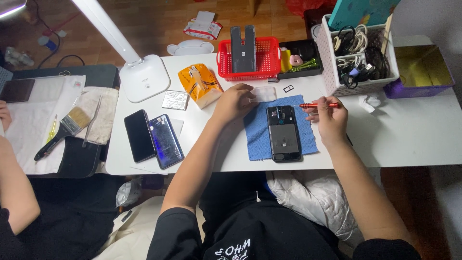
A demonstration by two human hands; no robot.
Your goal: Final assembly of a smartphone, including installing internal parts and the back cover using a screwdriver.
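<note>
The right hand (328,118) grips a red screwdriver (318,105) lying crosswise, tip pointing left; the left hand (234,102) presses a white pad (264,93).

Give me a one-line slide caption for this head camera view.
Opened phone on a blue cloth: right hand holds a red screwdriver, left hand rests on a white wipe.

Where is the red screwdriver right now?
In the head view, the red screwdriver is pinched in the right hand, held level just above the top right corner of the blue cloth, right of the opened phone.
</note>
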